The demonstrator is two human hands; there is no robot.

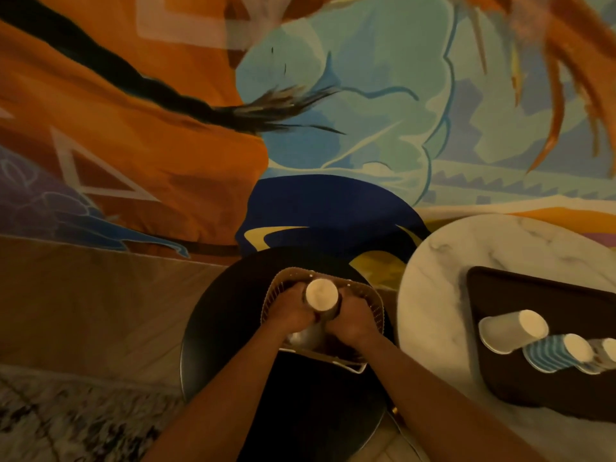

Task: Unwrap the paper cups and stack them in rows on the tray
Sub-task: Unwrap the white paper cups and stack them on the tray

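Head view: at 6 o'clock in the frame, your left hand (pixel 293 311) and right hand (pixel 353 323) both curl around a stack of paper cups (pixel 321 296). You hold it base-up over the wicker basket (pixel 375 296), which sits on the dark round table (pixel 216 328). A glossy patch under your hands may be wrapping; I cannot tell.

At 4 o'clock, on the marble table (pixel 466 248), the dark tray (pixel 533 295) carries a short row: a white cup (pixel 513 330), a blue-striped cup (pixel 550 356) just beside it, and a third cup (pixel 603 356) cut off by the frame edge.

You look to be early on: one row is begun, most of the tray is bare, and the stack is still to be placed.
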